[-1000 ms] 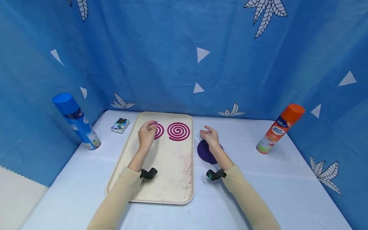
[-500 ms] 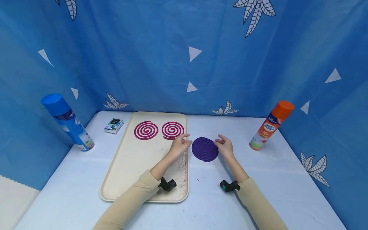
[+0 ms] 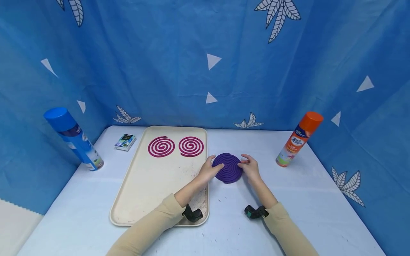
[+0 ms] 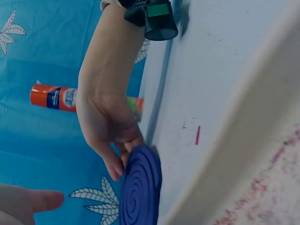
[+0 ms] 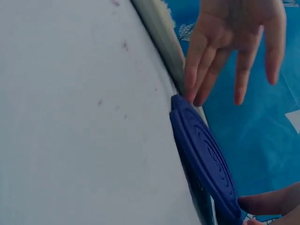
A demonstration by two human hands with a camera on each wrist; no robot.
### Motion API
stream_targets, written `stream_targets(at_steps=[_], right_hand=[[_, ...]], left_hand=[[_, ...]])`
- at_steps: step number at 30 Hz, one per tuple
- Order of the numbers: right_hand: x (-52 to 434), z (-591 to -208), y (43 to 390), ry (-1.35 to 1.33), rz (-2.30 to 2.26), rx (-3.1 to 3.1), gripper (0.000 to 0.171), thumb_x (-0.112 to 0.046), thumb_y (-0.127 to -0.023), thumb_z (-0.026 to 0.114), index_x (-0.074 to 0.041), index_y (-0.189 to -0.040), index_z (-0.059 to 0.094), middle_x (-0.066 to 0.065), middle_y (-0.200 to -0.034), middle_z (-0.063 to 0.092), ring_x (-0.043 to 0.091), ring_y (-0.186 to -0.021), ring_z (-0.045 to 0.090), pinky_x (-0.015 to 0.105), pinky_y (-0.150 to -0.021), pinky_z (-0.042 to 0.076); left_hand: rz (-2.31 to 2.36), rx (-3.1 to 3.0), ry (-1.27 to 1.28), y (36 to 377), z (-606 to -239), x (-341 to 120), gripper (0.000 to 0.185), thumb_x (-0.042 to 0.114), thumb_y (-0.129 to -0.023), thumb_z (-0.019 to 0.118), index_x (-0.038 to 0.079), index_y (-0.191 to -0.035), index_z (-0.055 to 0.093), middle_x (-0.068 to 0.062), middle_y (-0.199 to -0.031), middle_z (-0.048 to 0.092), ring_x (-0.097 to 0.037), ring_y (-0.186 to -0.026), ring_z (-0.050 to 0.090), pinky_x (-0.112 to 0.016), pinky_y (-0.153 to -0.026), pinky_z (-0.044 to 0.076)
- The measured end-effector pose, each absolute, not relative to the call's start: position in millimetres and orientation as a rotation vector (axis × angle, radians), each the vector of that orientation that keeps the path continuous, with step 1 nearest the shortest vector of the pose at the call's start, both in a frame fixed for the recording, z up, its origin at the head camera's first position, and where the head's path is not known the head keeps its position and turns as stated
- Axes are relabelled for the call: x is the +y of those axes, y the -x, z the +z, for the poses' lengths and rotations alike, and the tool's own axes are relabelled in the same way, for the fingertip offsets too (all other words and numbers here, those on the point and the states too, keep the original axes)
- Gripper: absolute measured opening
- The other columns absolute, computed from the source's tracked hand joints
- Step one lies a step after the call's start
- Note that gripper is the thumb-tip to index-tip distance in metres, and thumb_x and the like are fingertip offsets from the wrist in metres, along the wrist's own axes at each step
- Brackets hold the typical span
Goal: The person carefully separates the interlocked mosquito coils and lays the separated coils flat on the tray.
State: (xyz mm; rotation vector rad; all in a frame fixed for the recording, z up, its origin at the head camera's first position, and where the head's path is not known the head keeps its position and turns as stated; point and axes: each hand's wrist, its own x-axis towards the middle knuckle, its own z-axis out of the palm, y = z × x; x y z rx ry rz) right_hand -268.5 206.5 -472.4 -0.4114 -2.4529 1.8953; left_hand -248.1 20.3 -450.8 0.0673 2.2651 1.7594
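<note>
The left hand (image 3: 209, 170) and right hand (image 3: 250, 168) are touching opposite edges of the purple coil stack (image 3: 227, 168) with nearly straight fingers (neither is closing round it), which is lying on the table (image 3: 288, 199) just right of the cream tray (image 3: 153, 188) bearing two pink coils (image 3: 175, 146).

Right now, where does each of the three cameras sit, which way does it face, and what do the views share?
Head: worn high, looking forward and down at the pale blue table; both beige sleeves and both hands show.
Left wrist: low by the cream plastic tray, facing the right hand.
Right wrist: low on the table, facing the left hand.
All three show the round purple spiral coil stack, touched at its edges by left hand and right hand.
</note>
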Motion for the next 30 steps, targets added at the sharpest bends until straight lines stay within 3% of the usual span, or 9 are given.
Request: stream_targets(at_steps=[3,5,8,11,15,19,24,30], right_hand=[[207,-468,268,0.469,2.107,-2.308,0.057,0.011,-0.086,0.057,0.001,-0.139,0.042,0.002,-0.093,0.047,0.000,-0.061,0.043,0.009,-0.050,0.037],[206,-462,267,0.477,2.217,-2.207,0.059,0.011,-0.087,0.057,-0.001,-0.142,0.039,0.000,-0.093,0.045,-0.001,-0.057,0.044,0.009,-0.048,0.037],[202,-451,265,0.464,2.342,-2.048,0.060,0.010,-0.088,0.056,-0.004,-0.143,0.038,-0.002,-0.093,0.047,-0.001,-0.057,0.050,0.009,-0.049,0.043],[192,-439,262,0.430,2.390,-1.967,0.058,0.010,-0.088,0.056,-0.006,-0.142,0.040,-0.004,-0.092,0.050,0.000,-0.063,0.056,0.011,-0.056,0.049],[178,-425,258,0.384,2.434,-1.915,0.050,0.006,-0.091,0.055,-0.006,-0.138,0.044,-0.005,-0.088,0.053,0.001,-0.068,0.059,0.013,-0.059,0.051],[166,-416,254,0.339,2.447,-1.944,0.046,0.005,-0.092,0.053,-0.005,-0.137,0.046,-0.005,-0.086,0.057,0.002,-0.071,0.063,0.015,-0.063,0.054],[153,-413,251,0.304,2.460,-2.004,0.054,0.008,-0.090,0.055,-0.005,-0.141,0.042,-0.005,-0.089,0.061,0.004,-0.072,0.066,0.017,-0.070,0.057],[136,-414,245,0.293,2.562,-1.956,0.057,0.009,-0.091,0.053,-0.004,-0.144,0.036,-0.006,-0.079,0.068,0.005,-0.072,0.069,0.019,-0.071,0.058]], left_hand=[[1.870,2.242,0.021,250,-454,17,0.058,0.020,-0.092,0.058,0.004,-0.143,0.036,-0.030,-0.145,0.037,-0.044,-0.135,0.037,-0.053,-0.110,0.037],[1.946,2.235,0.049,251,-454,12,0.054,0.014,-0.091,0.059,0.003,-0.140,0.041,-0.029,-0.141,0.042,-0.042,-0.131,0.043,-0.047,-0.107,0.043],[2.067,2.229,0.044,255,-453,2,0.050,0.006,-0.088,0.062,0.000,-0.135,0.047,-0.027,-0.129,0.055,-0.035,-0.120,0.056,-0.036,-0.098,0.051],[2.138,2.239,0.012,259,-449,-11,0.048,0.002,-0.085,0.066,-0.001,-0.131,0.052,-0.023,-0.110,0.065,-0.025,-0.097,0.067,-0.027,-0.084,0.056],[2.197,2.221,0.006,260,-441,-28,0.049,0.001,-0.083,0.069,0.001,-0.129,0.054,-0.016,-0.093,0.068,-0.007,-0.077,0.065,-0.020,-0.073,0.056],[2.255,2.253,-0.014,258,-434,-49,0.049,0.000,-0.081,0.071,0.001,-0.128,0.055,-0.015,-0.091,0.069,-0.003,-0.074,0.064,-0.018,-0.072,0.056],[2.242,2.430,-0.060,254,-434,-71,0.045,0.004,-0.079,0.075,0.004,-0.121,0.061,-0.021,-0.094,0.071,-0.011,-0.079,0.067,-0.013,-0.067,0.054],[2.226,2.600,-0.119,239,-422,-86,0.045,0.001,-0.079,0.074,-0.001,-0.122,0.062,-0.026,-0.096,0.071,-0.035,-0.088,0.069,-0.010,-0.063,0.052]])
